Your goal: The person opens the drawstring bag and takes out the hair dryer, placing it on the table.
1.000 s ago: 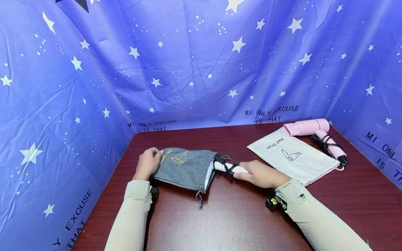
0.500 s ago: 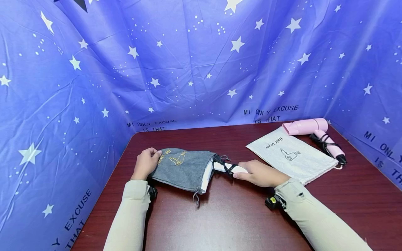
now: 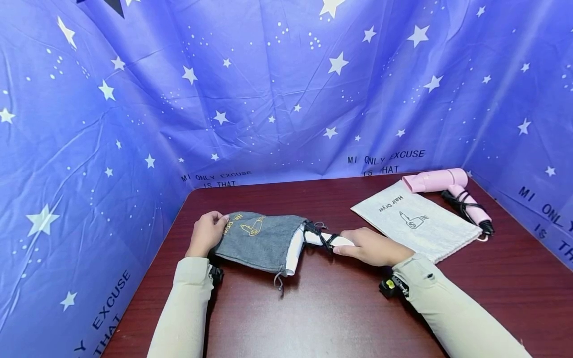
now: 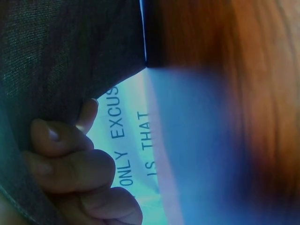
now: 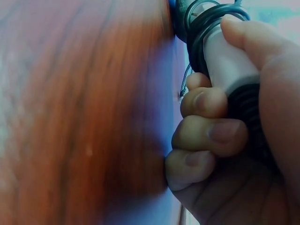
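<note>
My left hand [image 3: 207,234] grips the closed end of a grey drawstring bag [image 3: 257,248], its fingers curled under the cloth in the left wrist view. Yellow print of a hair dryer marks the bag's upper face. Out of the bag's mouth on the right comes a white hair dryer [image 3: 293,256], its head mostly hidden inside the cloth. My right hand [image 3: 373,247] holds the dryer's handle [image 5: 229,61], fingers wrapped round it near the black ribbed cord end. A black cord [image 5: 199,47] is wound about the handle. A grey drawstring [image 3: 279,282] dangles from the bag's near corner.
A white drawstring bag [image 3: 416,219] printed "Hair Dryer" lies flat at the right. At its far edge sits a pink hair dryer [image 3: 440,180] with a cord wrapped round its handle. Blue star-patterned cloth [image 3: 277,99] surrounds the dark red table [image 3: 322,318].
My left hand has drawn the grey bag slightly left, so more of the white dryer's head shows at the mouth. The right hand keeps its hold on the handle, nearly still.
</note>
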A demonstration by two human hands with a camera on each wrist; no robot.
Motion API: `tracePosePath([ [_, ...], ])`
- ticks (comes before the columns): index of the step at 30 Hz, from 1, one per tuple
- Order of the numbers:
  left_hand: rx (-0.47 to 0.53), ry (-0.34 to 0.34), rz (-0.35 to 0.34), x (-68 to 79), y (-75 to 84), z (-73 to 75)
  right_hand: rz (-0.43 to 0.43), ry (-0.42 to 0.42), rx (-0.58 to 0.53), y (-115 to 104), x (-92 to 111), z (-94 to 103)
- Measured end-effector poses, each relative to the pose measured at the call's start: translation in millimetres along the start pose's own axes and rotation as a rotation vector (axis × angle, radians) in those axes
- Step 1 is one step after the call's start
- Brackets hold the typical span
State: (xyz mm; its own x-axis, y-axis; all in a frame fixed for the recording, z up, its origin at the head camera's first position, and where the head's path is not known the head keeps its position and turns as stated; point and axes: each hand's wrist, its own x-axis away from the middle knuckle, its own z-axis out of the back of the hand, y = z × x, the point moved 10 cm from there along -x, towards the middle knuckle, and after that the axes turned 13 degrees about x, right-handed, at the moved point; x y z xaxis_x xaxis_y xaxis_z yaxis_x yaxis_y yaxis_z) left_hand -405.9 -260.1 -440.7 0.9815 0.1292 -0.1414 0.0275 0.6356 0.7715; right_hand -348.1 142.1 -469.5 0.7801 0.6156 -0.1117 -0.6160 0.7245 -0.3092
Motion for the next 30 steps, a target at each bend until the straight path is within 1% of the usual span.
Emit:
tracePosePath([
  [5, 0.006, -0.007, 0.006, -0.4, -1.2, 0.7, 0.003, 0.006, -0.010, 0.1, 0.2, 1.1],
  [12, 0.007, 0.005, -0.006, -0.7, -1.9, 1.8, -0.007, -0.013, -0.008, 0.3, 0.7, 1.7],
  [16, 0.011, 0.002, -0.001, -1.0, -1.7, 2.8, -0.001, -0.015, -0.013, -0.3, 1.1, 2.4],
  [30, 0.015, -0.001, 0.004, 0.1, -1.6, 5.3, 0.001, -0.015, -0.021, 3.0, 0.4, -0.6],
])
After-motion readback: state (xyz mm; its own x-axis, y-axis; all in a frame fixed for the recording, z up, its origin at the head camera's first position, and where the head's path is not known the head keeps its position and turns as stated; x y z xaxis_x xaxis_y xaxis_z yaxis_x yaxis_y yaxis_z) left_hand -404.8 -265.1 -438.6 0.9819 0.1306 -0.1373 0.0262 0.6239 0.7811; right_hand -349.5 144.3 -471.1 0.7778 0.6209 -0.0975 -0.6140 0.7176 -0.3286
